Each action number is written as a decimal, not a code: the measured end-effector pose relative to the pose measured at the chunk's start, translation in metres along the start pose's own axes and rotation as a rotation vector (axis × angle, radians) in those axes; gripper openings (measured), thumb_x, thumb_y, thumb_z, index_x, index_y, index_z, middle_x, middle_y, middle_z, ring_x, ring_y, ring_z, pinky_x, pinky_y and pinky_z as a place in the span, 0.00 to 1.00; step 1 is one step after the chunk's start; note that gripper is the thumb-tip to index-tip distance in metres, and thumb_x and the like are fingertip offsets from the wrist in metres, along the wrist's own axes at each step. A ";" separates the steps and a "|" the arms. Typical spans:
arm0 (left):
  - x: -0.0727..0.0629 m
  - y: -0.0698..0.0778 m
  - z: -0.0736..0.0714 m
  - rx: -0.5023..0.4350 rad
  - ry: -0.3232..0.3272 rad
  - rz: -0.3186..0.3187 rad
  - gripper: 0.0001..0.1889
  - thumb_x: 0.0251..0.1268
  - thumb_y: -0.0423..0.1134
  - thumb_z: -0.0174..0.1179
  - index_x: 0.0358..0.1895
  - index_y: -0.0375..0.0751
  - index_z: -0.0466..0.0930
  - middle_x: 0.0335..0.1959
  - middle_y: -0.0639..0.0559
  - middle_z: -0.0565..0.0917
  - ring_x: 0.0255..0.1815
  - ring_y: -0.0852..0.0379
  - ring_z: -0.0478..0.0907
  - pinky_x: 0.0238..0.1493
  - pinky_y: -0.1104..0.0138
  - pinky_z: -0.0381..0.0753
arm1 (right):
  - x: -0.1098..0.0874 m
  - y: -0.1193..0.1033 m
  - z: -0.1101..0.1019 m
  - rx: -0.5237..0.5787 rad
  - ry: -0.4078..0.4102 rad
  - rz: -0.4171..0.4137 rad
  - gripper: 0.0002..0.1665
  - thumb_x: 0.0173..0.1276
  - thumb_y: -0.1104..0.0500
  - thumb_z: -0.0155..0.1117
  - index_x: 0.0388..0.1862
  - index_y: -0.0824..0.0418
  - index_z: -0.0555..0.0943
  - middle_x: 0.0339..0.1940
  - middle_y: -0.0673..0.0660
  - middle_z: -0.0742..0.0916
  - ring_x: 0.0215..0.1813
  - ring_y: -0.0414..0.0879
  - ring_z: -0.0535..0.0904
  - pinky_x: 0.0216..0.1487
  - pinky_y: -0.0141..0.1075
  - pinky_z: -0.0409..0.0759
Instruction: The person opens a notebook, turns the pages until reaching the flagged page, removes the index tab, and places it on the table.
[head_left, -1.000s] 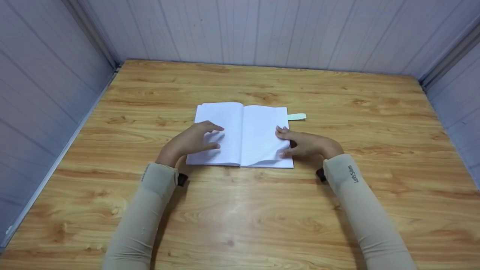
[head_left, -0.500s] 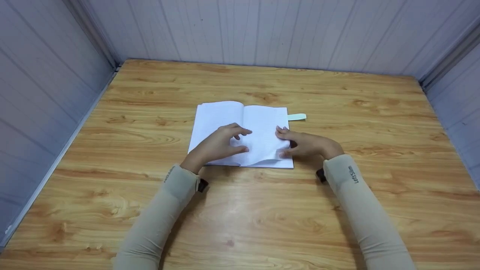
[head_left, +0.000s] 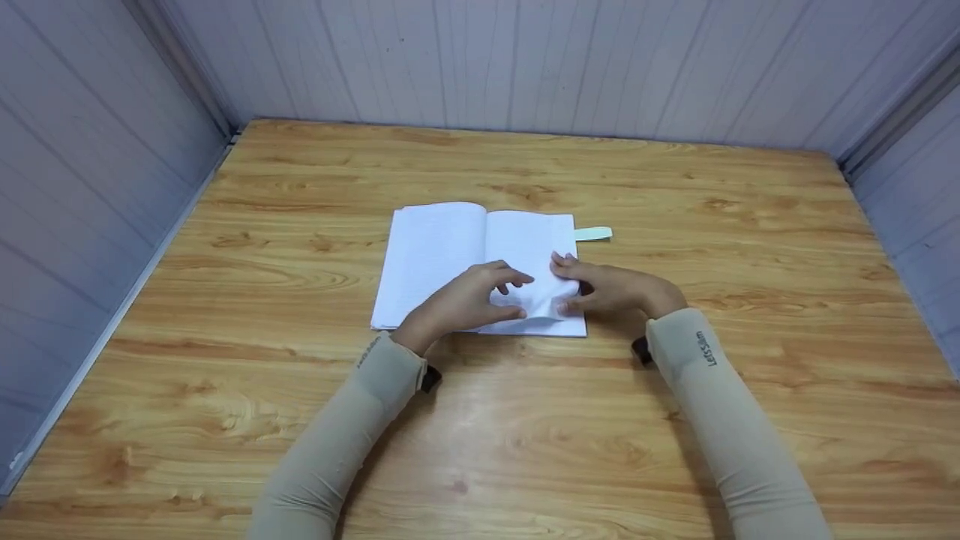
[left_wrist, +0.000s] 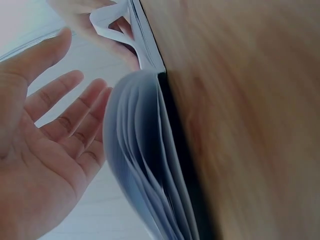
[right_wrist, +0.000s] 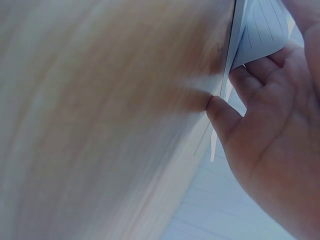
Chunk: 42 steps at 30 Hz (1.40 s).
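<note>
An open notebook (head_left: 431, 247) with ruled white pages lies on the table, its right-hand page (head_left: 521, 236) buckled near the lower outer corner. My right hand (head_left: 619, 289) grips that page at the outer edge; in the right wrist view the lined paper (right_wrist: 262, 35) bends up between thumb and fingers. Over the lower part of the right-hand page hovers my left hand (head_left: 476, 296), thumb and fingers apart and nothing between them. Its palm (left_wrist: 45, 170) faces the fanned page edges (left_wrist: 140, 145) in the left wrist view. A pale green strip (head_left: 594, 234) sticks out at the notebook's right side.
The wood-grain table (head_left: 480, 442) surrounds the notebook on all sides. Pale panelled walls (head_left: 480, 60) stand along its back, left and right edges.
My left hand has moved right, from over the left-hand page across the fold to over the right-hand page, close to my right hand. The right hand has stayed in place.
</note>
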<state>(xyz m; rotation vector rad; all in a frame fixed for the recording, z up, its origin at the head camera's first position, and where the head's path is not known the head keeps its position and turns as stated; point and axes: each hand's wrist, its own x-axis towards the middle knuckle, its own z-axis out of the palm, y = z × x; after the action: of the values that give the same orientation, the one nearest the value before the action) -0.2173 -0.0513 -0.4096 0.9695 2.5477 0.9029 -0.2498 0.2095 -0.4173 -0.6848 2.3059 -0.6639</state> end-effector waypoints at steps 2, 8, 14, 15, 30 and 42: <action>0.001 0.001 0.001 -0.006 -0.001 0.006 0.25 0.62 0.44 0.65 0.61 0.38 0.75 0.56 0.44 0.79 0.52 0.50 0.78 0.56 0.58 0.78 | 0.000 0.000 0.000 0.000 -0.002 -0.003 0.49 0.68 0.39 0.57 0.79 0.54 0.47 0.81 0.49 0.44 0.81 0.49 0.33 0.78 0.53 0.40; 0.005 0.003 0.005 0.001 -0.018 0.014 0.25 0.62 0.43 0.65 0.61 0.38 0.76 0.55 0.45 0.80 0.53 0.51 0.78 0.56 0.60 0.78 | 0.001 0.001 -0.001 0.002 -0.004 -0.056 0.49 0.69 0.43 0.58 0.78 0.61 0.47 0.81 0.55 0.44 0.80 0.54 0.33 0.78 0.53 0.40; 0.008 0.005 0.010 0.029 -0.026 0.016 0.23 0.62 0.42 0.65 0.60 0.40 0.77 0.53 0.47 0.81 0.52 0.53 0.78 0.54 0.62 0.79 | 0.002 0.002 0.000 -0.007 -0.004 -0.036 0.50 0.68 0.39 0.57 0.78 0.59 0.47 0.81 0.52 0.43 0.80 0.52 0.33 0.78 0.54 0.40; 0.009 0.006 0.011 0.034 -0.028 0.019 0.23 0.62 0.42 0.65 0.60 0.40 0.77 0.53 0.47 0.81 0.52 0.53 0.79 0.54 0.62 0.79 | 0.002 0.002 0.000 -0.008 -0.003 -0.035 0.50 0.68 0.39 0.57 0.78 0.58 0.48 0.81 0.52 0.44 0.80 0.52 0.33 0.78 0.54 0.40; 0.016 0.010 0.015 0.034 -0.068 0.022 0.18 0.63 0.33 0.62 0.57 0.42 0.81 0.50 0.48 0.83 0.46 0.56 0.81 0.48 0.66 0.81 | 0.002 0.003 0.001 0.004 -0.002 -0.051 0.50 0.68 0.41 0.57 0.78 0.59 0.46 0.81 0.53 0.43 0.80 0.52 0.32 0.78 0.53 0.39; 0.015 0.012 0.012 0.063 -0.012 0.064 0.16 0.63 0.26 0.57 0.54 0.35 0.81 0.50 0.44 0.85 0.50 0.53 0.81 0.53 0.62 0.80 | -0.002 0.006 0.003 0.029 0.048 -0.101 0.55 0.65 0.42 0.64 0.79 0.59 0.46 0.81 0.54 0.44 0.81 0.52 0.34 0.78 0.53 0.42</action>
<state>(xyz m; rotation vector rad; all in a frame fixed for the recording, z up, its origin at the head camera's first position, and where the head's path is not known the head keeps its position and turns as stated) -0.2172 -0.0291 -0.4116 1.0775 2.5620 0.8358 -0.2481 0.2139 -0.4224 -0.7833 2.3124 -0.7661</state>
